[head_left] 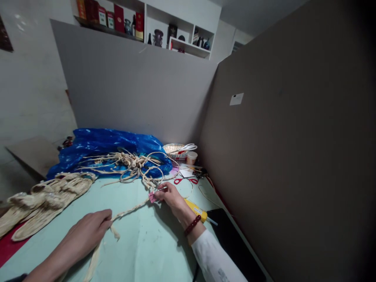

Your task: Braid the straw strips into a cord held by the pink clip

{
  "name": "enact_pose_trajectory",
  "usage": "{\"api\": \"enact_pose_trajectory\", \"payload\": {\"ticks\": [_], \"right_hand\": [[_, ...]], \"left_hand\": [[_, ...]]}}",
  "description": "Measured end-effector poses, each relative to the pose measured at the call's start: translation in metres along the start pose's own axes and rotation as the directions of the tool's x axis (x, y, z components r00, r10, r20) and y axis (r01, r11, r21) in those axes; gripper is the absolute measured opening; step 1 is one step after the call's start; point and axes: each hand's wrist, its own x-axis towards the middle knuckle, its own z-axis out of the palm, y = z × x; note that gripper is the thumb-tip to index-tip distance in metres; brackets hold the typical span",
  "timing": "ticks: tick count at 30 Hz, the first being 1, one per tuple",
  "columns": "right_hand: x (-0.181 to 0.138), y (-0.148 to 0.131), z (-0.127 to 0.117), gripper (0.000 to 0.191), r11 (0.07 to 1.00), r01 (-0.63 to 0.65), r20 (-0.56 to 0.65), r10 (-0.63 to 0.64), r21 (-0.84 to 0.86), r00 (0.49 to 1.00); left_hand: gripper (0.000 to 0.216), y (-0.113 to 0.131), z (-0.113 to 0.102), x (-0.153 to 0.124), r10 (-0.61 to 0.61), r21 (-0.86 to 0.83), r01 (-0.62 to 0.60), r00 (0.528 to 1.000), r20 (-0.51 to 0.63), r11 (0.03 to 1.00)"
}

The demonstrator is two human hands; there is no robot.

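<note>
The left hand point(88, 233) rests low on the pale green surface point(147, 246), its fingers closed around the near end of a braided straw cord point(131, 210). The cord runs up and away from those fingers to the right hand point(170, 196), whose fingers pinch it together with a small pink clip point(152, 197) at the cord's far end. A dark beaded bracelet point(192, 225) sits on the right wrist, above a white sleeve point(214, 258).

Just behind the right fingers lies a loose tangle of straw strands point(132, 164), partly on a crumpled blue plastic bag point(108, 147). Beyond and to the right of those fingers lie red-handled scissors point(185, 181); farther back stand a small woven basket point(174, 150) with white-handled scissors point(188, 147) across it, and a paper cup point(192, 157). Under the right wrist a yellow tool point(196, 209) pokes out. Well to the left of the left fingers lie woven straw sandals point(44, 199). Loose flat straw ends point(96, 254) trail from under the left hand toward the near edge.
</note>
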Motion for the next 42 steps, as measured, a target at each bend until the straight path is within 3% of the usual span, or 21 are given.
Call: {"api": "enact_pose_trajectory", "payload": {"ticks": [7, 16, 22, 28, 33, 37, 42], "right_hand": [[0.006, 0.009, 0.003, 0.028, 0.971, 0.039, -0.075, -0.021, 0.237, 0.997], [0.011, 0.01, -0.001, 0.032, 0.935, 0.11, -0.181, -0.05, 0.336, 0.982], [0.008, 0.01, 0.001, 0.031, 0.933, 0.104, -0.159, -0.051, 0.346, 0.986], [0.004, 0.008, 0.003, 0.029, 0.937, 0.091, -0.111, -0.057, 0.336, 0.992], [0.0, 0.002, 0.002, 0.027, 0.945, 0.111, -0.091, -0.086, 0.309, 0.992], [0.0, 0.001, 0.003, 0.031, 0.956, 0.133, -0.115, -0.106, 0.261, 0.988], [0.0, 0.003, 0.003, 0.034, 0.97, 0.127, -0.109, -0.106, 0.208, 0.988]], "left_hand": [[0.025, 0.009, -0.006, 0.005, 0.046, -0.111, -0.038, 0.997, 0.064, 0.993], [0.022, 0.034, -0.005, 0.031, 0.09, -0.297, -0.077, 0.996, 0.028, 0.952], [0.025, 0.034, -0.016, 0.058, 0.069, -0.446, -0.085, 0.996, -0.052, 0.891], [0.028, 0.053, 0.011, 0.077, 0.175, -0.502, -0.141, 0.984, 0.021, 0.853], [0.032, 0.064, 0.027, 0.079, 0.177, -0.494, -0.125, 0.982, 0.059, 0.86], [0.032, 0.068, 0.023, 0.074, 0.202, -0.507, -0.136, 0.976, 0.078, 0.851], [0.015, 0.074, 0.017, 0.067, 0.261, -0.533, -0.159, 0.958, 0.121, 0.831]]}}
